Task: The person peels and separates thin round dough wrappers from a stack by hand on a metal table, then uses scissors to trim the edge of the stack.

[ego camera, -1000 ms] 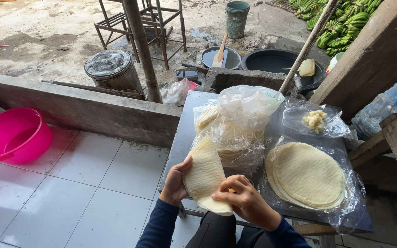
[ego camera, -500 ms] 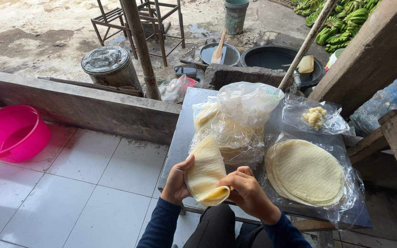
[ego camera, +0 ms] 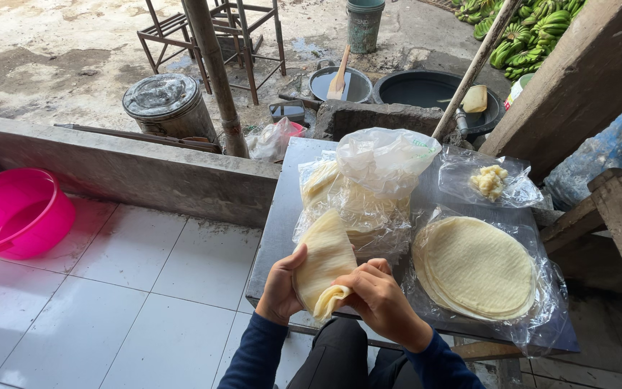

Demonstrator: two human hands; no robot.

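both hands, left hand (ego camera: 280, 288) and right hand (ego camera: 378, 299), pinch the thin pale round wrapper (ego camera: 323, 263); its folded edge under the fingertips might tear if squeezed hard.

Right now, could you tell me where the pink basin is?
The pink basin sits on the white tiled floor at the far left, beside the low concrete wall.
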